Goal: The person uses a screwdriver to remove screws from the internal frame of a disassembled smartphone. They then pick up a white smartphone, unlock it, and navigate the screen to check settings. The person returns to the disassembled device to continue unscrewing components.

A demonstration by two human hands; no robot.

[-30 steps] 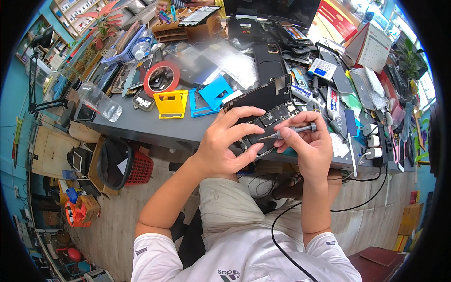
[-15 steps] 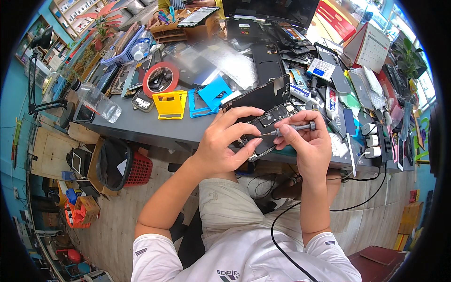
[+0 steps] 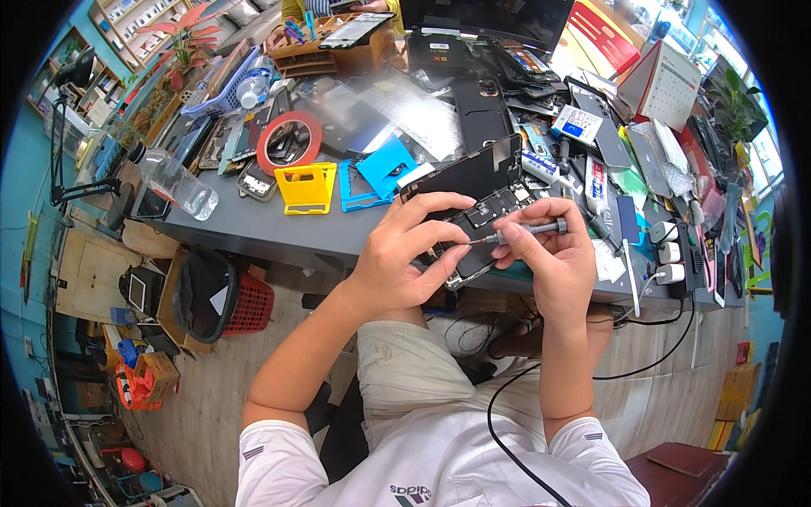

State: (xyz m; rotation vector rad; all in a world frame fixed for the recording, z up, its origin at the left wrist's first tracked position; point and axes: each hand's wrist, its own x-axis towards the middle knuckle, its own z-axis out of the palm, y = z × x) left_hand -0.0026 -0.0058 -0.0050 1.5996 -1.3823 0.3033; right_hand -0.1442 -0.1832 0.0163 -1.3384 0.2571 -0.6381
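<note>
Left fingers [image 3: 432, 236] hold, partly hiding, an opened phone [image 3: 488, 213]; right fingers [image 3: 525, 246] grip a screwdriver [image 3: 545, 228]. Plastic stands [image 3: 305, 189] clutter the tabletop [image 3: 253, 224].

Exposure bright, mostly even; daylight enters through window [image 3: 764, 156] at upper right. White glare on silvery sheet [image 3: 429, 118] atop counter [image 3: 262, 221]; hazy smear left of it. Shade beneath counter. Fisheye: black rim, wall shelves [image 3: 131, 35] skewed near edge. Screwdriver [image 3: 549, 228] tip poorly resolved.
</note>
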